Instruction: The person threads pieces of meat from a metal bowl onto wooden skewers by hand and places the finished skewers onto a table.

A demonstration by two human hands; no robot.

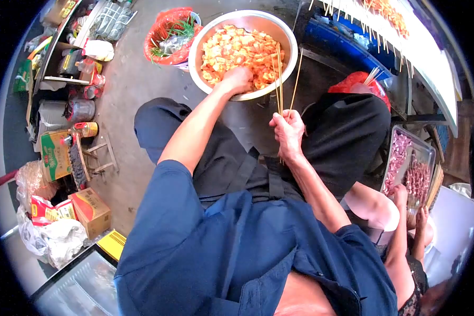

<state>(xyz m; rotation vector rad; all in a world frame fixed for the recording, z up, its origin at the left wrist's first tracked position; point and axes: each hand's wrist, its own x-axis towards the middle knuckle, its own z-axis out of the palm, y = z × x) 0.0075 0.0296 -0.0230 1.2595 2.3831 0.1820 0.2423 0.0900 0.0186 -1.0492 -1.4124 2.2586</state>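
A large metal bowl [289, 39] holds many orange-coated meat pieces [231, 47]. My left hand [238, 80] reaches into the bowl at its near edge; its fingertips are down among the pieces, so what they grip is hidden. To the right and nearer my body, my right hand [288, 129] is closed around several thin wooden skewers [279, 89]. The skewers point up past the bowl's right rim, and one leans apart to the right. No meat shows on them.
A bin with a red bag [155, 39] stands left of the bowl. Loaded skewers lie on a white table [426, 58] at upper right. A co-worker's hands are at a meat tray [400, 129] at lower right. Boxes [89, 210] and shelves line the left.
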